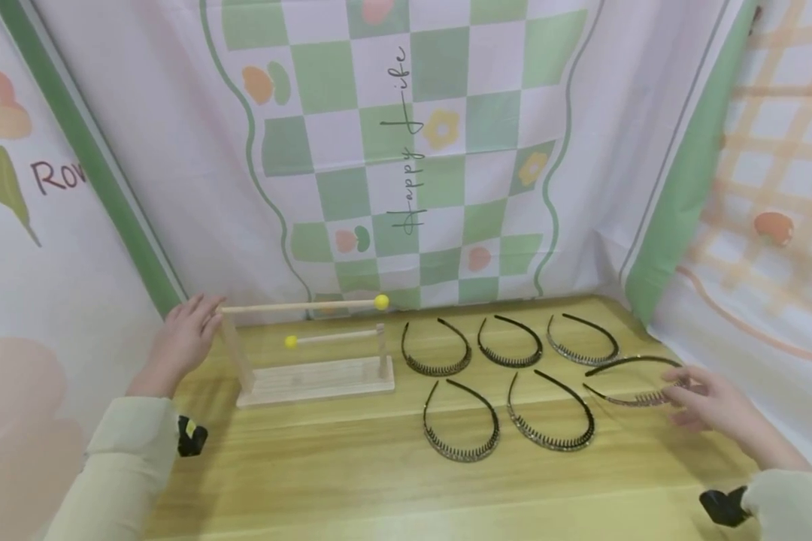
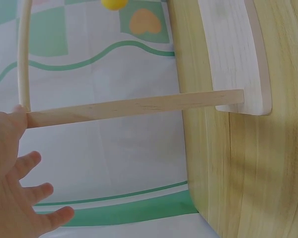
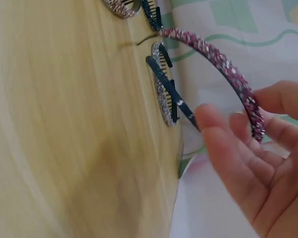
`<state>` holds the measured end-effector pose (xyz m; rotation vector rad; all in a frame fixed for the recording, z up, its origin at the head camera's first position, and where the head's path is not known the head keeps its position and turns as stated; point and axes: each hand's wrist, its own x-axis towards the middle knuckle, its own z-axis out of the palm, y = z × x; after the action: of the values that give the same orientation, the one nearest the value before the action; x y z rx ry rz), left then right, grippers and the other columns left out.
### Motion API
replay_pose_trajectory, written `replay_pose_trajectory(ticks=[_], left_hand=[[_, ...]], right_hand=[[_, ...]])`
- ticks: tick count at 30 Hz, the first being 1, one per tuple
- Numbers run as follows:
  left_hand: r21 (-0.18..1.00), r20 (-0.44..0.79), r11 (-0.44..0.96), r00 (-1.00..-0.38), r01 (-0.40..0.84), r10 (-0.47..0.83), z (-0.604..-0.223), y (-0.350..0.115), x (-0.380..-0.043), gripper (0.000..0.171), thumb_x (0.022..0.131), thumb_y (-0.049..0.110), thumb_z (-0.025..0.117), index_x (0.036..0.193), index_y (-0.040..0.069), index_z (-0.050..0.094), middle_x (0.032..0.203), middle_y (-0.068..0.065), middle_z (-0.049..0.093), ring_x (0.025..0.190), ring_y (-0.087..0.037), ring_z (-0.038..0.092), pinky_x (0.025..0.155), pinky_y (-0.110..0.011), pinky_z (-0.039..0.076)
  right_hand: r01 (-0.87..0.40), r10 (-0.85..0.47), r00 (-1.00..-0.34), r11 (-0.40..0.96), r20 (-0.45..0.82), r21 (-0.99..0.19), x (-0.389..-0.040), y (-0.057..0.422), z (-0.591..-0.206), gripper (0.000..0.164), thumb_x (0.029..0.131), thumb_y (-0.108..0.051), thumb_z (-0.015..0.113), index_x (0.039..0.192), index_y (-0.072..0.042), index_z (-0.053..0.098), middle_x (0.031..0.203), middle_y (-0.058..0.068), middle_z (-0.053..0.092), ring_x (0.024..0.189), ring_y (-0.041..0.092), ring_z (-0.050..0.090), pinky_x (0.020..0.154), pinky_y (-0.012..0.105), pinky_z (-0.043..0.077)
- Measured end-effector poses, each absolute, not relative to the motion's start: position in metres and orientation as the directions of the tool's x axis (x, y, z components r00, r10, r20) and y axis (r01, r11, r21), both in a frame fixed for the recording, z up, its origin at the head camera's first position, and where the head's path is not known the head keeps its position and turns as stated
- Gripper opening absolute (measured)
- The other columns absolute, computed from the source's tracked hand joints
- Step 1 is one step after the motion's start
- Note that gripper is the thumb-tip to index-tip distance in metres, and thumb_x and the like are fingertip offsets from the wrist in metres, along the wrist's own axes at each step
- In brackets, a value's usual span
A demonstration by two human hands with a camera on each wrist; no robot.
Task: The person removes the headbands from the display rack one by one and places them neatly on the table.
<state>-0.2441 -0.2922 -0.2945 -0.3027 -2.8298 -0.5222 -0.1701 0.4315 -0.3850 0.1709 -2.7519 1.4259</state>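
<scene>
My right hand (image 1: pixel 707 402) grips a headband (image 1: pixel 639 400) with comb teeth, held above the table at the right. In the right wrist view its outer band (image 3: pixel 228 69) glitters pink and silver, between the thumb and fingers. At the left, my left hand (image 1: pixel 186 338) touches the top of a post on a pale wooden stand (image 1: pixel 318 379). In the left wrist view, a digit meets the post's upper end (image 2: pixel 39 118) while other fingers spread apart from it. Two rods with yellow ball ends belong to the stand: a high rod (image 1: pixel 304 306) and a lower rod (image 1: pixel 334 336).
Several more headbands lie in two rows on the wooden table (image 1: pixel 298 466), among them a front headband (image 1: pixel 463 443) and a back-right headband (image 1: pixel 585 353). A checkered curtain (image 1: pixel 440 150) hangs behind the table, with further printed cloth at both sides.
</scene>
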Motion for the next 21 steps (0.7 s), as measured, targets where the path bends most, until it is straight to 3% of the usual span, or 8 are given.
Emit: replay_pose_trajectory(ticks=[2, 7, 13, 21], left_hand=[[0.321, 0.281, 0.914, -0.946, 0.250, 0.160, -0.295, -0.293, -0.244, 0.048, 0.102, 0.030, 0.026, 0.140, 0.001, 0.029, 0.142, -0.036, 0.013, 0.125, -0.057, 0.011, 0.097, -0.070, 0.011], [0.318, 0.290, 0.913, -0.943, 0.254, 0.162, -0.295, -0.293, -0.244, 0.047, 0.102, 0.029, 0.026, 0.139, 0.001, 0.030, 0.141, -0.037, 0.014, 0.124, -0.058, 0.012, 0.097, -0.070, 0.011], [0.318, 0.273, 0.916, -0.949, 0.246, 0.160, -0.293, -0.291, -0.243, 0.048, 0.102, 0.030, 0.025, 0.140, 0.001, 0.029, 0.141, -0.037, 0.013, 0.124, -0.058, 0.011, 0.096, -0.071, 0.011], [0.324, 0.273, 0.913, -0.949, 0.247, 0.160, -0.293, -0.291, -0.243, 0.048, 0.102, 0.030, 0.025, 0.140, 0.001, 0.029, 0.141, -0.037, 0.014, 0.124, -0.058, 0.011, 0.098, -0.070, 0.010]], right_hand=[[-0.041, -0.107, -0.994, 0.566, -0.024, -0.823, -0.167, 0.436, -0.386, 0.016, 0.097, -0.015, 0.046, 0.103, -0.001, 0.052, 0.083, 0.017, 0.058, 0.064, 0.026, 0.064, 0.058, 0.039, 0.056], [0.076, -0.248, -0.942, 0.498, -0.226, -0.864, -0.166, 0.445, -0.397, 0.024, 0.099, -0.018, 0.042, 0.099, 0.006, 0.047, 0.079, 0.011, 0.059, 0.062, 0.025, 0.064, 0.055, 0.037, 0.056], [0.094, -0.322, -0.909, 0.461, -0.265, -0.882, -0.165, 0.445, -0.407, 0.032, 0.098, -0.015, 0.043, 0.100, 0.016, 0.044, 0.076, 0.013, 0.063, 0.061, 0.021, 0.064, 0.053, 0.032, 0.055], [0.166, -0.297, -0.898, 0.454, -0.324, -0.875, -0.162, 0.437, -0.412, 0.026, 0.096, -0.013, 0.045, 0.101, 0.013, 0.045, 0.074, 0.009, 0.064, 0.061, 0.016, 0.063, 0.054, 0.029, 0.055]])
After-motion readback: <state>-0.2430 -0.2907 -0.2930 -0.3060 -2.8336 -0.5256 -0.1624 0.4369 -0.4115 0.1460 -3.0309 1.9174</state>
